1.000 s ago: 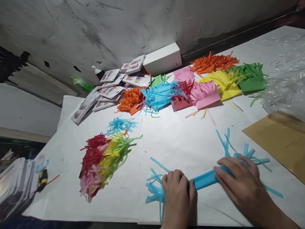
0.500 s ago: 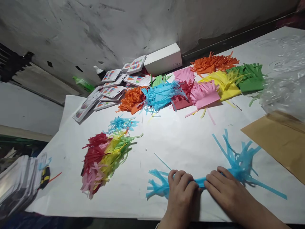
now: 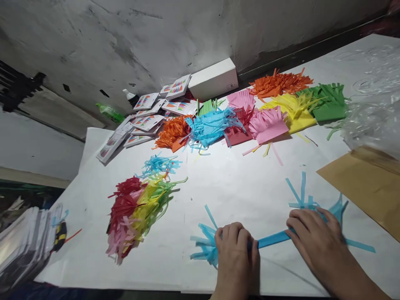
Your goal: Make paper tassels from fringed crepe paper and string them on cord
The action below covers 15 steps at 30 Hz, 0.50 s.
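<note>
A blue tissue-paper tassel (image 3: 272,239) lies across the white tabletop, its middle rolled into a flat narrow band and its fringed ends fanning out at both sides. My left hand (image 3: 235,246) is closed over the band near the left fringe, fingers curled down on it. Toward the right fringe, my right hand (image 3: 315,235) is curled over the tassel and covers part of its strips. Between the two hands a straight stretch of band shows. Both sets of fingertips are partly hidden beneath the hands.
Colored fringed tassels (image 3: 137,212) lie in a pile at left. Behind stand more fringed paper stacks (image 3: 215,125), printed packets (image 3: 146,121) and a white box (image 3: 214,79). A brown paper sheet (image 3: 365,183) and clear plastic bags (image 3: 375,108) occupy the right side.
My right hand has slid right along the tassel, onto its right fringe, so a longer piece of band shows between my hands. My left hand has stayed nearly in place.
</note>
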Each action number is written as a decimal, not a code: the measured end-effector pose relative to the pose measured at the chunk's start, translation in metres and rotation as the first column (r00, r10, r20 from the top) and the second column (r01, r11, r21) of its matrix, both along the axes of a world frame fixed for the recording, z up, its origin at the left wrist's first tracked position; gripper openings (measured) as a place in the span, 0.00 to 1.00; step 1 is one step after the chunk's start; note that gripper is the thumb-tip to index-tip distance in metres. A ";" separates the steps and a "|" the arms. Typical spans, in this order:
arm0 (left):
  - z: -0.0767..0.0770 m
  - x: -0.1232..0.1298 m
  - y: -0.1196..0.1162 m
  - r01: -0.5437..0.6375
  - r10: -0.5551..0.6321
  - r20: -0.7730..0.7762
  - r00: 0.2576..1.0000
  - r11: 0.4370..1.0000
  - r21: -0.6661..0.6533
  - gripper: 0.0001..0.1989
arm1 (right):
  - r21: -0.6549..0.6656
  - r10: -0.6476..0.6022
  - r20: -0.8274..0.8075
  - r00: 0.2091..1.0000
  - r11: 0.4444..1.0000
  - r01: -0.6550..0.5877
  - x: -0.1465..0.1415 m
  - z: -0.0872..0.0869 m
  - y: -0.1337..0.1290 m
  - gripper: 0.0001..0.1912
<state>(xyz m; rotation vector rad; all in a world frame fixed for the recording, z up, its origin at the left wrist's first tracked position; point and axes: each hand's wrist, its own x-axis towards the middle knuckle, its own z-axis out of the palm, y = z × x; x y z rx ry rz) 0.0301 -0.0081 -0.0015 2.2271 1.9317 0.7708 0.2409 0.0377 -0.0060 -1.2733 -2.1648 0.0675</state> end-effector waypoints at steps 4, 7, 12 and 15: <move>0.001 -0.005 0.004 0.183 -0.181 -0.033 0.983 0.979 0.094 0.10 | 0.064 0.337 -0.108 0.935 0.941 -0.332 -0.002 -0.002 -0.002 0.17; 0.003 -0.007 0.007 0.263 -0.254 -0.088 0.963 0.958 0.114 0.07 | 0.033 0.392 -0.082 0.917 0.920 -0.390 -0.004 -0.004 -0.003 0.18; 0.005 -0.009 0.009 0.337 -0.319 -0.119 0.940 0.919 0.202 0.13 | 0.051 0.351 -0.090 0.932 0.936 -0.347 -0.013 -0.003 -0.007 0.20; 0.007 -0.011 0.008 0.367 -0.351 -0.116 0.929 0.916 0.160 0.14 | 0.074 0.390 -0.038 0.920 0.919 -0.387 -0.021 -0.003 -0.010 0.19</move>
